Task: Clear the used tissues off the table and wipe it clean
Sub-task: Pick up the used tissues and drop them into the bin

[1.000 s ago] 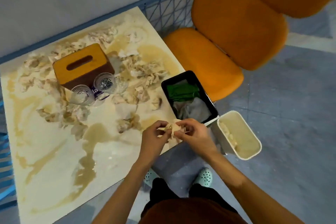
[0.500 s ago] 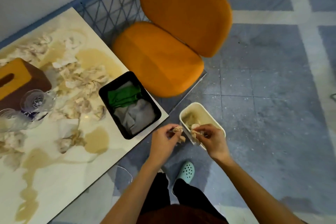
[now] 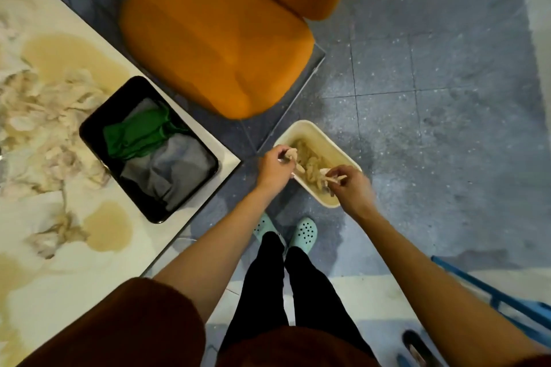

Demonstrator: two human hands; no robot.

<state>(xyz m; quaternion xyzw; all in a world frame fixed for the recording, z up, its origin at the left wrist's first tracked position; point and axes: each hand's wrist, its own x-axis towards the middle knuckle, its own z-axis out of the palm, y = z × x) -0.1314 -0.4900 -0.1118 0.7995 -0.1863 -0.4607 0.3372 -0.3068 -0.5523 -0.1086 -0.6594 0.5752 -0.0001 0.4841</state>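
Crumpled stained paper tissues (image 3: pixel 44 128) litter my pale marbled surface (image 3: pixel 59 283) (brown puddles (image 3: pixel 107 229) too), beside a black rectangular tray (image 3: pixel 89 140). My left hand (image 3: pixel 272 168) pinches one wad (image 3: pixel 293 155) over the cream plastic bin (image 3: pixel 334 147) on the floor; my right hand (image 3: pixel 351 185) pinches another.

2 bare forearms reach forward and down. The left hand (image 3: pixel 274 168) pinches a crumpled beige tissue wad (image 3: pixel 294 155); the right hand (image 3: pixel 351 185), fingers curled, pinches a second wad (image 3: pixel 331 178).

Rust-brown sleeves (image 3: pixel 134 322), black trousers (image 3: pixel 268 277) — mint-green perforated clogs (image 3: pixel 304 231).
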